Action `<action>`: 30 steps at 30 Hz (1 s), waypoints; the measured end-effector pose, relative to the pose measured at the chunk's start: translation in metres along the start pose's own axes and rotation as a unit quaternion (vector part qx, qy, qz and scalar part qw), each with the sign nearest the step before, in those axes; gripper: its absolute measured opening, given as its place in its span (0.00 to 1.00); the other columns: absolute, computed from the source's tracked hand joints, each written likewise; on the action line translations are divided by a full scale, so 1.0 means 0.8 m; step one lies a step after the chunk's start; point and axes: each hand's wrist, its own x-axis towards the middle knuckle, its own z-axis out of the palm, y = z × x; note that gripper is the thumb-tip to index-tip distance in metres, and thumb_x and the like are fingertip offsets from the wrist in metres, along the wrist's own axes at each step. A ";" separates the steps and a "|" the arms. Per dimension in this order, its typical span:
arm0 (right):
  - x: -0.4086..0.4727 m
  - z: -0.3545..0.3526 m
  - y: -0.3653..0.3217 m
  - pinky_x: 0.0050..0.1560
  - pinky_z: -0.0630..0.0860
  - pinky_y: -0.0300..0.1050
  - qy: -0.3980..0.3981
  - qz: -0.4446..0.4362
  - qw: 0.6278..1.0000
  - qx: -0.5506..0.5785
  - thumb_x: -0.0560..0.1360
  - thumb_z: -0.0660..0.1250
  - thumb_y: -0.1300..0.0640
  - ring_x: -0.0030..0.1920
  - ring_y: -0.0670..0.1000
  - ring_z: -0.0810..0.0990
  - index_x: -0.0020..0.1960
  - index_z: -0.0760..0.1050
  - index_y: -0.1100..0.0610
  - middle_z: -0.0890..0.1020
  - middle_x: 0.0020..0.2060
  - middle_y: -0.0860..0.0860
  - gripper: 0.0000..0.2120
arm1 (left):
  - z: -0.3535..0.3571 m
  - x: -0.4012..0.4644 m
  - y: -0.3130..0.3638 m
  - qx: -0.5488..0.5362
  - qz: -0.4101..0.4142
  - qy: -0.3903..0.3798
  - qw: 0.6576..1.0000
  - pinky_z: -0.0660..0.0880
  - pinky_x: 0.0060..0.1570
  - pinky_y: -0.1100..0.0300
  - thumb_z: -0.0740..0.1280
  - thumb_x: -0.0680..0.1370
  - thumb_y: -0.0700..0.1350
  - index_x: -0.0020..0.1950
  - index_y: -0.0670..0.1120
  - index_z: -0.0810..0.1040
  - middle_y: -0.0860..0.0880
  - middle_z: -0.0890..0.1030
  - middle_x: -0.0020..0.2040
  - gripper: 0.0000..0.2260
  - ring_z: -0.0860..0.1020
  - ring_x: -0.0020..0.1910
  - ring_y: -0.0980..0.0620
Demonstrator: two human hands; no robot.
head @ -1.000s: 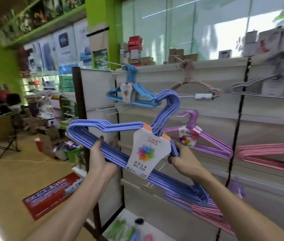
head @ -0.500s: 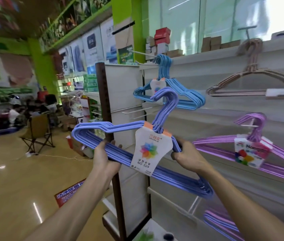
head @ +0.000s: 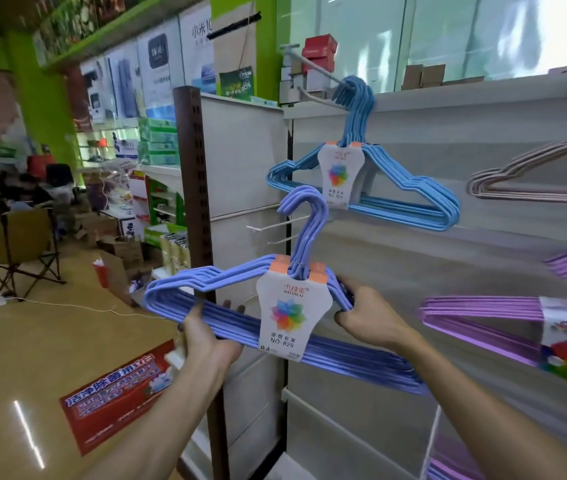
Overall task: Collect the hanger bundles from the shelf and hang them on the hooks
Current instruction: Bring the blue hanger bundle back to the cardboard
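Left hand: left hand (head: 207, 336), lower centre, curls round the bottom bars of the violet bundle (head: 226, 299), thumb in front, fingertips showing behind.
Right hand: right hand (head: 367, 315) grips the bundle's right shoulder, fingers wrapped over the wires.
Bundle: held upright at mid-frame, its label (head: 289, 317) between the hands, hooks topmost.
Pegs: two white pegs (head: 268, 228) just left of those hooks.
Farther: blue bundle (head: 410, 199) hangs on an upper peg (head: 313, 65).
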 end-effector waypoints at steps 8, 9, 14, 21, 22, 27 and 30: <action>0.083 0.033 0.009 0.28 0.66 0.31 0.022 0.038 0.998 -0.048 0.69 0.65 0.63 0.32 0.42 0.74 0.66 0.70 0.47 0.77 0.36 0.41 0.27 | 0.014 0.111 0.003 0.028 -0.058 -0.024 0.998 0.74 0.45 0.44 0.62 0.80 0.52 0.47 0.44 0.76 0.43 0.78 0.45 0.12 0.77 0.45 0.42; 0.090 0.038 0.012 0.29 0.66 0.32 0.024 0.045 0.997 -0.050 0.69 0.65 0.63 0.32 0.42 0.74 0.67 0.70 0.47 0.78 0.36 0.41 0.28 | 0.015 0.123 0.002 0.027 -0.063 -0.026 0.997 0.74 0.45 0.44 0.62 0.80 0.52 0.47 0.44 0.76 0.43 0.78 0.44 0.12 0.77 0.45 0.42; 0.112 0.056 0.038 0.40 0.78 0.49 0.047 0.081 0.992 -0.082 0.65 0.63 0.59 0.40 0.53 0.80 0.68 0.66 0.42 0.83 0.44 0.47 0.33 | 0.012 0.174 -0.016 0.032 -0.091 -0.083 0.992 0.75 0.46 0.45 0.62 0.80 0.50 0.46 0.46 0.77 0.43 0.81 0.42 0.09 0.78 0.43 0.41; 0.132 0.045 0.060 0.46 0.79 0.54 0.073 0.117 0.982 -0.130 0.62 0.62 0.58 0.44 0.54 0.79 0.63 0.67 0.44 0.82 0.47 0.45 0.30 | 0.016 0.249 -0.057 0.014 -0.158 -0.115 0.981 0.74 0.52 0.46 0.67 0.74 0.46 0.40 0.48 0.78 0.46 0.79 0.43 0.04 0.79 0.43 0.42; 0.135 0.043 0.060 0.47 0.79 0.55 0.077 0.123 0.980 -0.135 0.62 0.62 0.57 0.46 0.54 0.80 0.63 0.67 0.44 0.82 0.49 0.45 0.30 | 0.020 0.259 -0.063 0.013 -0.164 -0.113 0.980 0.75 0.50 0.47 0.66 0.75 0.46 0.39 0.48 0.77 0.46 0.79 0.42 0.06 0.79 0.42 0.43; 0.158 0.041 0.070 0.53 0.78 0.56 0.081 0.158 0.972 -0.154 0.63 0.62 0.57 0.53 0.57 0.80 0.67 0.65 0.45 0.82 0.55 0.49 0.32 | 0.031 0.298 -0.083 0.025 -0.200 -0.087 0.976 0.76 0.47 0.46 0.64 0.79 0.49 0.44 0.48 0.76 0.46 0.80 0.43 0.07 0.79 0.45 0.43; 0.169 0.048 0.081 0.52 0.78 0.57 0.079 0.183 0.967 -0.160 0.63 0.63 0.58 0.52 0.58 0.80 0.66 0.66 0.46 0.82 0.53 0.50 0.31 | 0.030 0.321 -0.096 0.037 -0.213 -0.082 0.973 0.76 0.47 0.46 0.64 0.79 0.49 0.47 0.47 0.76 0.47 0.79 0.44 0.06 0.79 0.45 0.43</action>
